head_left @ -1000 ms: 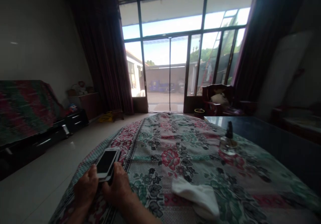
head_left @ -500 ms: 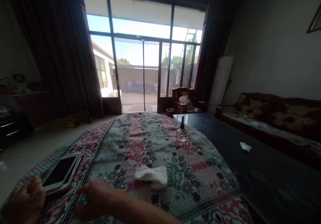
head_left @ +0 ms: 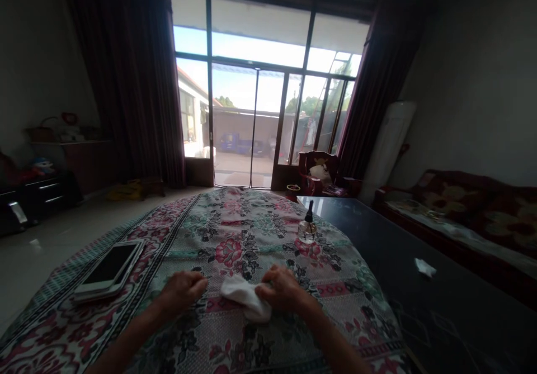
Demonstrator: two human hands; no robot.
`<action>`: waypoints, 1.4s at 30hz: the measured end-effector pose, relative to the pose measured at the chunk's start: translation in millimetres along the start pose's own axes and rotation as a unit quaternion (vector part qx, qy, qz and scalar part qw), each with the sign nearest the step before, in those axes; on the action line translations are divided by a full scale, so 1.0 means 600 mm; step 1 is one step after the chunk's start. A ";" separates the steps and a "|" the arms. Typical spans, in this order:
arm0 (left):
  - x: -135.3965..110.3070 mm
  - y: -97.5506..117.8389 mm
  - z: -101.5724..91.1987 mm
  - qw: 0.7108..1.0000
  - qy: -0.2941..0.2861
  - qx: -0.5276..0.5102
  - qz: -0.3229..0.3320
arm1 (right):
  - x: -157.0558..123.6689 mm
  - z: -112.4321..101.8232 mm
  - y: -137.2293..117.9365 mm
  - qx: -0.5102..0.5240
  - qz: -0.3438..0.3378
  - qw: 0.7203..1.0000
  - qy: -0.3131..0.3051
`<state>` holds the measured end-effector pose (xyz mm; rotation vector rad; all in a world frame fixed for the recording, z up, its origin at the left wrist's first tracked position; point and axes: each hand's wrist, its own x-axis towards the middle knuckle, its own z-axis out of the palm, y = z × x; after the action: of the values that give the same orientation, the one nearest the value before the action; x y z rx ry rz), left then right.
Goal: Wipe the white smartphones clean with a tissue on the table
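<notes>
White cloth (head_left: 245,298) bunched on the floral quilt (head_left: 226,223) at lower centre of the frame, its middle humped up between both hands. Right hand (head_left: 285,290) curled over the cloth's right end, fingers pressed together, thumb and fingertips pinching the fabric. Left hand (head_left: 181,291) closed in a loose curl at the cloth's left edge, just beside it or touching; any pinch there impossible to tell. Both hands newly drawn in from the white smartphone (head_left: 109,268), left alone at lower left, dark screen facing up. Farther up the quilt, near centre, a glass bottle (head_left: 307,230) with a dark cap; at right, a scrap of white tissue (head_left: 425,268) on the dark glass tabletop (head_left: 403,329).
</notes>
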<state>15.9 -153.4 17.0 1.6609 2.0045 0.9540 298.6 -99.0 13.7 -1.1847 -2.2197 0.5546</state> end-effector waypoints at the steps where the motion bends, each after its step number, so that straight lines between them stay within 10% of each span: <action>1: -0.003 0.012 0.017 0.996 -0.082 -0.022 0.016 | -0.004 0.001 -0.002 0.015 -0.006 1.000 -0.009; 4: -0.010 0.034 0.046 0.970 -0.207 -0.125 -0.017 | -0.006 -0.004 -0.010 0.083 -0.011 0.996 -0.044; 9: 0.004 0.064 0.062 0.932 -0.258 -0.241 -0.087 | 0.026 -0.007 -0.016 0.291 0.013 0.956 -0.028; 17: 0.047 0.091 0.118 0.784 -0.163 -0.589 -0.108 | 0.071 0.056 -0.031 0.304 0.037 0.943 0.130; 34: 0.059 0.052 0.141 0.769 -0.129 -0.616 -0.110 | 0.064 0.105 -0.001 0.468 0.074 0.880 -0.036; 42: 0.062 0.066 0.124 0.782 -0.094 -0.606 -0.112 | 0.064 0.097 0.001 0.504 0.072 0.861 0.010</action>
<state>84.1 -94.9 -2.8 0.6979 0.9234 1.4321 243.9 -71.9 -20.1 -0.7434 -1.4145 1.5053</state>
